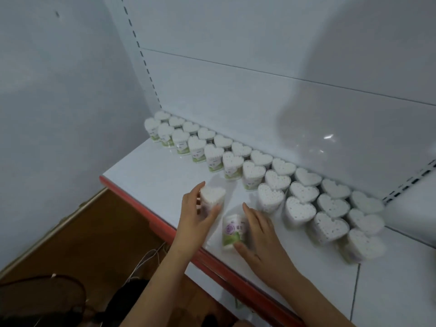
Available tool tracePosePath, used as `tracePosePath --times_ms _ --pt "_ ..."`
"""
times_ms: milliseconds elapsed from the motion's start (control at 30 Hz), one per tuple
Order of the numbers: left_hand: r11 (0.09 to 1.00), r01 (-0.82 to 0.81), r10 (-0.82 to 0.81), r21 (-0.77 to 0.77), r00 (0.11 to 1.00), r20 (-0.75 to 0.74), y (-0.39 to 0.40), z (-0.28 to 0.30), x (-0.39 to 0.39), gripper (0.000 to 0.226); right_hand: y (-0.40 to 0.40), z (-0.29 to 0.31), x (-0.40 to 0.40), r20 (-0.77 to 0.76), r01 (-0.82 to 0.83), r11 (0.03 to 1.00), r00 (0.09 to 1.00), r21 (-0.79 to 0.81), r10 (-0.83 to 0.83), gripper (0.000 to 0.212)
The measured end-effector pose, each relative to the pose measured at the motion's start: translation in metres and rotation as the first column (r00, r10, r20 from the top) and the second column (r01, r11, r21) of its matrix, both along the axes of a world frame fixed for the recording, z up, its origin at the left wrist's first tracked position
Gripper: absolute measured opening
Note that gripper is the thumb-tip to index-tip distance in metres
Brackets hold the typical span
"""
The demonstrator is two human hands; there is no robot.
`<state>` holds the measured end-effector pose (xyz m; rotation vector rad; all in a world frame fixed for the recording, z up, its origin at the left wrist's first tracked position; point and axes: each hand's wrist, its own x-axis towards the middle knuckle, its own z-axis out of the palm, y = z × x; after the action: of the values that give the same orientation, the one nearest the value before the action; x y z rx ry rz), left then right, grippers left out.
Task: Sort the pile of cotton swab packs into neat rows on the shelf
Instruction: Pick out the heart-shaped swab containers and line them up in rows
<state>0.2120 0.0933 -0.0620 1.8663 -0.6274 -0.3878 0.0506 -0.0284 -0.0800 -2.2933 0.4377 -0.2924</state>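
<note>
Near the shelf's [151, 166] red front edge, the left hand [195, 215] gripped an upright heart-shaped pack [211, 197], thumb and fingers curled round its sides. The right hand [257, 234] lay on a second pack [232, 232], which lay on its side beside the first, thumb at its lower end and fingers along its far side. Behind them the rows [236, 161] stood against the back panel. Such packs looked light, with stiff, smooth clear walls, probably slippery; a hold across the flat sides, low down, seemed safest against tipping.
</note>
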Motion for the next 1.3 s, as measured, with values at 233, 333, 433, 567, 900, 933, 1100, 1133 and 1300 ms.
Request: tracePosePath --times_ms 233,333,433,567,900,933,1100,1133,1300 --pt "0.984 0.17 -0.172 -0.059 0.985 -0.024 -0.041 0.005 0.009 0.052 0.009 -0.007 -0.007 0.095 0.207 0.974 0.975 -0.09 -0.199 0.058" --pt "0.979 0.191 -0.191 -0.072 0.982 0.012 -0.057 0.0 0.009 0.054 0.008 -0.009 -0.005 0.102 0.248 0.96 0.966 -0.133 -0.236 0.054" --pt "0.975 0.21 -0.209 -0.069 0.978 0.02 -0.065 -0.007 0.01 0.057 0.008 -0.01 -0.003 0.067 0.218 0.961 0.976 -0.171 -0.209 0.052" --pt "0.978 0.188 -0.186 -0.089 0.982 0.025 -0.074 -0.009 0.008 0.055 0.006 -0.008 -0.002 0.053 0.203 0.96 0.979 -0.194 -0.196 0.046" --pt "0.975 0.22 -0.221 -0.017 0.974 -0.043 -0.056 -0.005 0.017 0.066 0.002 -0.012 -0.003 0.06 0.207 0.966 0.978 -0.156 -0.2 0.043" --pt "0.982 0.19 -0.19 0.007 0.981 -0.03 -0.048 -0.001 0.014 0.057 0.001 -0.012 -0.003 0.064 0.213 0.966 0.977 -0.148 -0.205 0.043" --pt "0.846 0.406 -0.414 0.345 0.909 -0.053 -0.002 0.01 -0.007 0.067 -0.002 -0.014 -0.001 0.115 0.245 0.964 0.965 -0.099 -0.234 0.045" --pt "0.796 0.461 -0.485 0.392 0.874 -0.043 0.004 0.009 -0.012 0.077 -0.001 -0.014 0.0 0.116 0.249 0.964 0.964 -0.09 -0.238 0.048" --pt "0.828 0.468 -0.51 0.309 0.858 0.065 0.014 0.002 -0.015 0.087 0.008 -0.01 0.005 0.09 0.295 0.955 0.951 0.016 -0.296 0.044"
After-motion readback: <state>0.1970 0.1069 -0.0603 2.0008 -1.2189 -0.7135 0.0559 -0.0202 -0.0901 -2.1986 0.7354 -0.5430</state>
